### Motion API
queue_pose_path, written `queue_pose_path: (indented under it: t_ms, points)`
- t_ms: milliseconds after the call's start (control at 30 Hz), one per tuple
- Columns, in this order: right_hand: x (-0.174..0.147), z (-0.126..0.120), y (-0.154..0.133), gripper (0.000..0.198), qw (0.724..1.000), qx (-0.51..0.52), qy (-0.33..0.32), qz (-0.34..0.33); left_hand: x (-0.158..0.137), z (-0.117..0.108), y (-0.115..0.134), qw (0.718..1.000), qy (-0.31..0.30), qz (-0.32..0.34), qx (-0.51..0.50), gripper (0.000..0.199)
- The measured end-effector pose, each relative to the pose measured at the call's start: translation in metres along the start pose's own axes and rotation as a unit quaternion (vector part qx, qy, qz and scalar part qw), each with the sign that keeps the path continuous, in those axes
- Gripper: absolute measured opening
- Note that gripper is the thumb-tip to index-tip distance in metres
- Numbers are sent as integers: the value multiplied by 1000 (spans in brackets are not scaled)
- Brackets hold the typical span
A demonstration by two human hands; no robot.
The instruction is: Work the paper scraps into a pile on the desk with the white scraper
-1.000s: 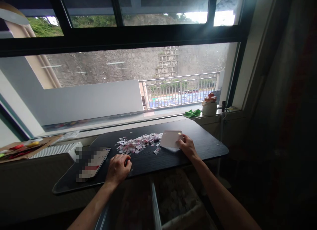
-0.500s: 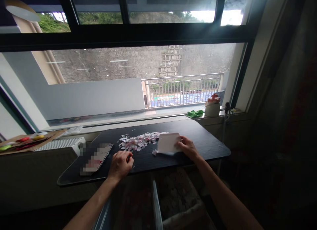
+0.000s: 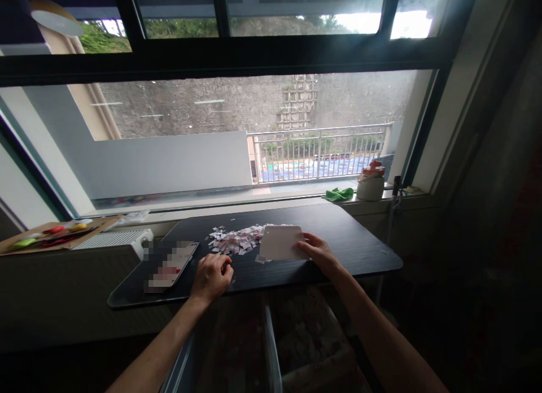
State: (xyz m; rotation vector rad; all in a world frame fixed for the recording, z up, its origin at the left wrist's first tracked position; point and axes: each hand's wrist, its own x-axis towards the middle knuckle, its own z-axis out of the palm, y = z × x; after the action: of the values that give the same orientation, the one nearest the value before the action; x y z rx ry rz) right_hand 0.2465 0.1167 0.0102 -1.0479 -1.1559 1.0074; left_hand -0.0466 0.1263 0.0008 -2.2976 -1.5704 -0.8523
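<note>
My right hand (image 3: pixel 319 254) pinches the right edge of a flat white scraper (image 3: pixel 281 244), held tilted over the right end of a heap of small paper pieces (image 3: pixel 234 240). Part of the heap is hidden behind it. A few loose paper bits (image 3: pixel 261 259) lie by its lower left edge. Resting at the near edge of the black table (image 3: pixel 322 221), my left hand (image 3: pixel 213 277) has its fingers curled in, with nothing visible in them. Just left of that hand lies a phone-like flat device (image 3: pixel 175 267), its face blurred out.
Below the table edge, a dark open space holds a bag-like liner (image 3: pixel 315 342). A radiator (image 3: pixel 114 239) with cardboard and coloured items stands at left. On the sill are a green cloth (image 3: pixel 339 195) and a white jar (image 3: pixel 370 185). A wide window lies behind.
My right hand has moved the scraper a little left, over the right end of the paper heap. My left hand stays curled at the table edge. The whole view has shifted slightly.
</note>
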Motion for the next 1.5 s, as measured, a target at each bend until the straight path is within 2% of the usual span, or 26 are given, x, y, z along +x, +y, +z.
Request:
queue_pose_path:
  t_ms: [467, 600, 700, 933, 1333, 1500]
  points:
    - [-5, -8, 4, 39, 983, -115, 136, -50, 1, 1, 0, 1000, -5, -3, -6, 17]
    - [-6, -8, 2, 40, 980, -142, 129, -45, 1, 1, 0, 1000, -4, -3, -8, 17]
    - [-8, -8, 0, 35, 972, -170, 150, -61, 1, 1, 0, 1000, -1, -3, -12, 17]
    - [-11, -7, -1, 35, 976, -161, 126, -69, 1, -1, 1, 1000, -1, -1, -8, 17]
    - [-9, -8, 2, 34, 971, -172, 155, -56, 1, 0, 1, 1000, -1, -4, -5, 17]
    - [-9, -5, 1, 38, 985, -131, 111, -28, 1, 0, 2, 1000, -3, -5, -1, 16]
